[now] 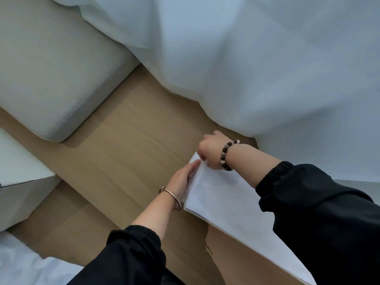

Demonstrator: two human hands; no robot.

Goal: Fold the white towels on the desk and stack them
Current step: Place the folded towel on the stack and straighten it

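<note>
Your white towel [222, 194] sits lower right of the frame, right grip [209, 153] pinching its top corner, left grip [182, 182] flat and open along the edge, so I'd line the layers up square before creasing.

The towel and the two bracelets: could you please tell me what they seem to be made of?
Towel: white cloth, matte, faintly textured.
Left-wrist bangle: probably metal, a thin golden ring with a shine.
Right-wrist bracelet: round dark and pale beads, perhaps wood or stone.
</note>
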